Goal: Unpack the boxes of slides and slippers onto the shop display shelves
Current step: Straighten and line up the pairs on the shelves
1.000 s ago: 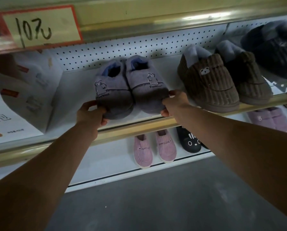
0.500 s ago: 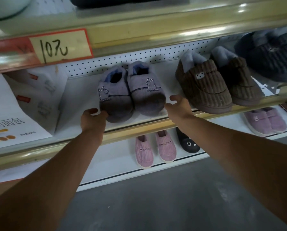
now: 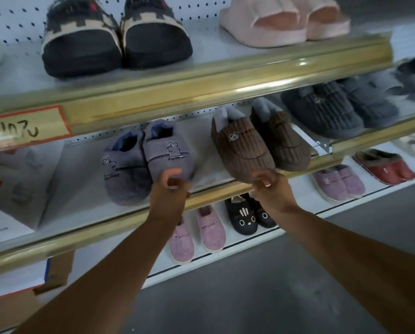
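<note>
Since both hands have let go of the grey pair [image 3: 144, 160] | left hand [image 3: 170, 189] loosely curled, empty, at its right toe | right hand [image 3: 270, 186] loosely curled, empty, beside brown pair [image 3: 257, 143], right of grey | grey pair placed, next pair due

The scene is dim and bluish, lit from above. Glare streaks run along the gold shelf rail [image 3: 225, 88], brightest near its right end. The middle shelf lies in the shade of the shelf above, so the grey slippers [image 3: 144, 162] look murky. Motion blur smears the handwritten price label [image 3: 25, 127] and the right edge. Wide-angle distortion bows the rails towards the corners.
</note>
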Tool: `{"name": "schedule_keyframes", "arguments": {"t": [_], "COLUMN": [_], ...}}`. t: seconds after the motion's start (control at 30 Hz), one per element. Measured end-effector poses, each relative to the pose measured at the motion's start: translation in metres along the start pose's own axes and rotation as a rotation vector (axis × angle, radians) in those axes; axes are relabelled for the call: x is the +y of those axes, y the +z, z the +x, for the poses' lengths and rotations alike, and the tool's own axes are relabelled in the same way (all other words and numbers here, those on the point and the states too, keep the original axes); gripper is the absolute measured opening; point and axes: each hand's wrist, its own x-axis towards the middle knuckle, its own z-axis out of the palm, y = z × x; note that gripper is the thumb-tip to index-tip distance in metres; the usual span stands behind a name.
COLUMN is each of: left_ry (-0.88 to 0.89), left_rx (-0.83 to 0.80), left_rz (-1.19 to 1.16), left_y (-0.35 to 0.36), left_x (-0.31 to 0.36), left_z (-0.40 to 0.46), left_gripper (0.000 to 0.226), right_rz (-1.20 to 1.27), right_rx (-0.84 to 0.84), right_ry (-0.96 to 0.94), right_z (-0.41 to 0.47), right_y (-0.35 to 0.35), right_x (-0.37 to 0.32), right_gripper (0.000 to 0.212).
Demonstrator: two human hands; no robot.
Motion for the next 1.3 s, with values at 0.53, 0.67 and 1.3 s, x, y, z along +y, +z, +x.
{"name": "schedule_keyframes", "arguments": {"t": [0.53,0.67,1.3], "left_ry": [-0.552,-0.482,-0.465], "left_rx": [0.078,0.157,0.144], "left_rz": [-0.508,-0.481,-0.262], "left_y": [0.185,0.195,0.196], "left_x": [0.014,0.018,0.033], "left_z": [-0.002,0.006,0.051], "left_gripper": [0.076,0.069,0.04], "right_rz": [0.334,0.46,0.225], "right_rx": [-0.046,-0.018,-0.127], "right_ry": [0.536,0.513,0.399], "right_z": [0.127,0.141,0.172], "right_y": [-0.109,-0.107,-0.102], "right_x": [0.062,0.064,0.036], "right_gripper": [0.05,0.039,0.025]}}
